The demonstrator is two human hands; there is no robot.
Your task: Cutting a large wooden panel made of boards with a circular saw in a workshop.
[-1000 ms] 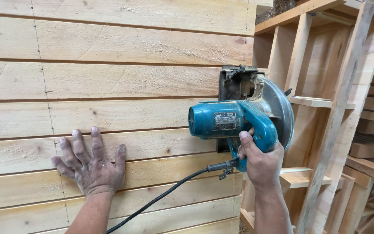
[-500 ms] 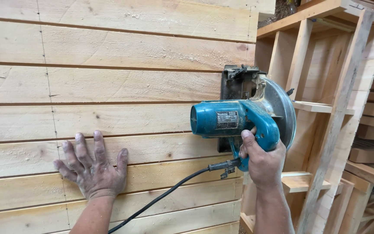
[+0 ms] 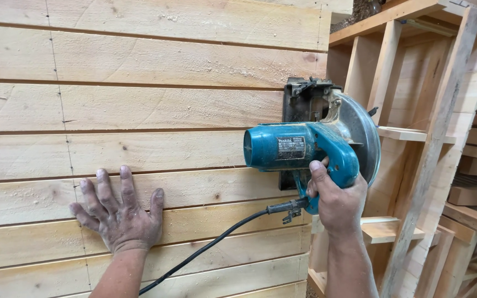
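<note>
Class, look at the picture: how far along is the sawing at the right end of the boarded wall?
Done: above the teal circular saw, sawdust clings to the horizontal pale wooden boards. In hand: the right hand grips the saw's handle at the wall's right edge; the left hand lies flat on the boards. Left: the boards below the saw.

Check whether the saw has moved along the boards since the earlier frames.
Cannot tell: the saw sits on the same board near the wall's right edge; small shifts match camera motion.

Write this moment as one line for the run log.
left hand: flat on plank wall | right hand: grips handle of blue circular saw | saw: at wall's right edge | cord: hangs down-left
</note>
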